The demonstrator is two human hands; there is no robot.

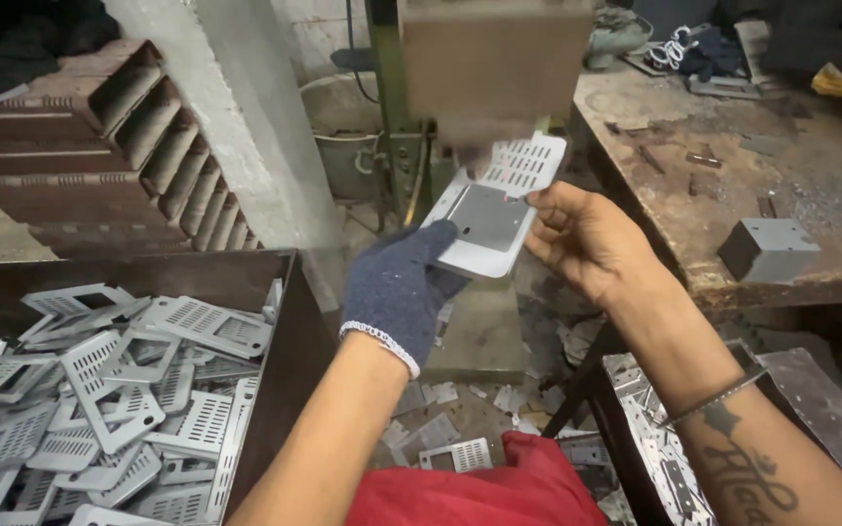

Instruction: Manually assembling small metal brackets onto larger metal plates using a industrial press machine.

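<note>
Red cloth (pixel 484 492) fills the bottom edge, closest to the lens, with both forearms rising above it. Left hand (pixel 397 287), in a dark blue knitted glove with a white cuff, has its grip closed on the lower left edge of a pale grey stamped metal plate (pixel 487 219). Right hand (pixel 582 239) is bare; its grip pinches the plate's right edge, thumb on top and fingers beneath. That plate is held in the air, tilted, just under the brown block of a press (pixel 494 58). It has rounded corners, a darker square recess in the middle and a slotted grille at its upper end.

At lower left, a dark brown bin (pixel 289 351) is heaped with similar grey slotted plates (pixel 109 399), lying at all angles. Behind the bin, a stack of rust-brown channel pieces (pixel 138 136) leans against a pale pillar (pixel 236 107). On the right, a worn, stained wooden surface (pixel 733 156) carries a small grey metal box (pixel 767 248) near its front edge and scattered scraps. Loose offcuts (pixel 455 453) litter the floor between the bin and that surface. No packages, labels or signs can be made out.
</note>
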